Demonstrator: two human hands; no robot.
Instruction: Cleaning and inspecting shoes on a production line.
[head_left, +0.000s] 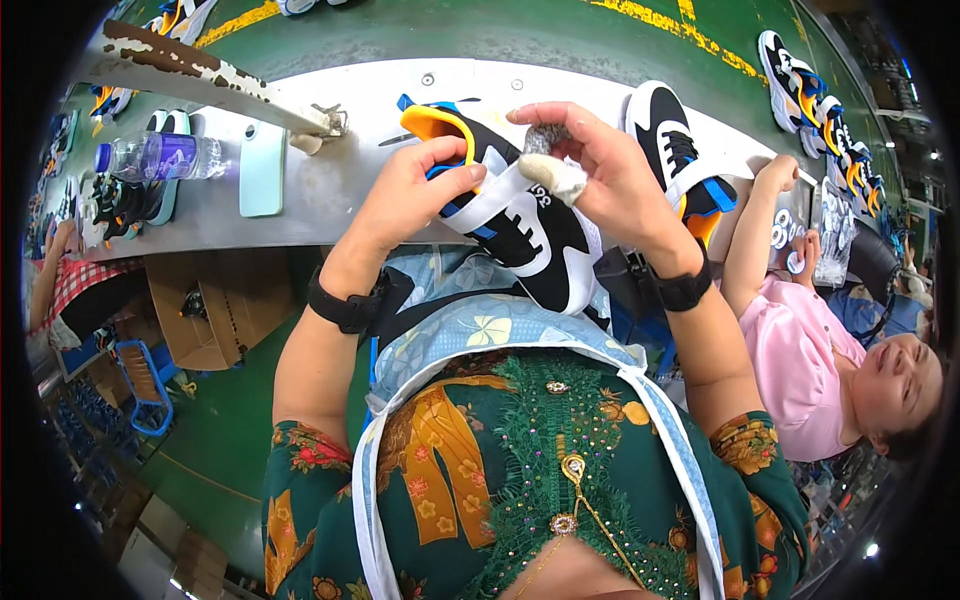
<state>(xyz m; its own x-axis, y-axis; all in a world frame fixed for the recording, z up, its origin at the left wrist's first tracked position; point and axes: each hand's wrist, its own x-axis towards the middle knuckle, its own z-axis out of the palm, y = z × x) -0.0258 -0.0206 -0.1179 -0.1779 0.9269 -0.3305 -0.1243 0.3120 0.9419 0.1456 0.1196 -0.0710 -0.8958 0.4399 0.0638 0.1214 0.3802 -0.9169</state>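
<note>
A black and white sneaker (535, 250) with a yellow lining and blue trim is tilted at the table's near edge, its toe toward me. My left hand (420, 190) pinches the sneaker's side by the collar, thumb and fingers closed. A pale strap (485, 208) crosses the shoe's upper. My right hand (610, 185) is bent over the strap's other end, which its fingers seem to grip; the exact contact is hidden. Grey and whitish covers wrap some of its fingertips. Just right of that hand lies a second, similar sneaker (665, 135) on the table.
A chipped metal bar (200, 75) slants over the table (330, 200) on the left. Behind it are a plastic bottle (165, 157), a mint-coloured phone-like slab (262, 170) and dark shoes (120, 210). A co-worker in pink (805, 355) sits close on my right, an arm on the table.
</note>
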